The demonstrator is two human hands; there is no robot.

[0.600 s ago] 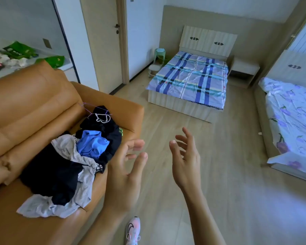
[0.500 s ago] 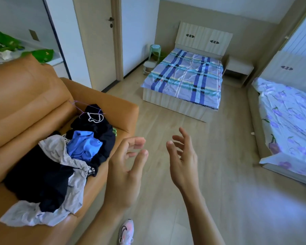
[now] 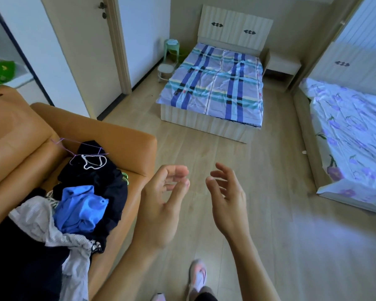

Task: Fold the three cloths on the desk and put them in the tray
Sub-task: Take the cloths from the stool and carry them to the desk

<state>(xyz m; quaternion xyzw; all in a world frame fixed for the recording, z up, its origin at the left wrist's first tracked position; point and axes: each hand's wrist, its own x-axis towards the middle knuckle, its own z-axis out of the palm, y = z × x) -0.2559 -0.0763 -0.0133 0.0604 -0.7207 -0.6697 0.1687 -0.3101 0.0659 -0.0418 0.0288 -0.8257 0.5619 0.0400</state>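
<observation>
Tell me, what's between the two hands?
Nothing is held between the left hand and right hand; the head view shows only bare wooden floor behind the gap.

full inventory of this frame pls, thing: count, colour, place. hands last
sofa: 1, orange-tan, left
clothes pile: 1 heap, black, blue and pale grey, on the sofa seat
hangers: count unclear, purple and green, in the pile
bed: 1, blue plaid sheet, far centre
second bed: 1, pale floral sheet, right edge
nightstand: 1, white, between the beds
stools: 2, green and white, left of the plaid bed
door: 1, pale, shut, upper left
green bag: 1, far left
shoe: 1 clear, pink-white, bottom centre
left hand: open, empty
right hand: open, empty
</observation>
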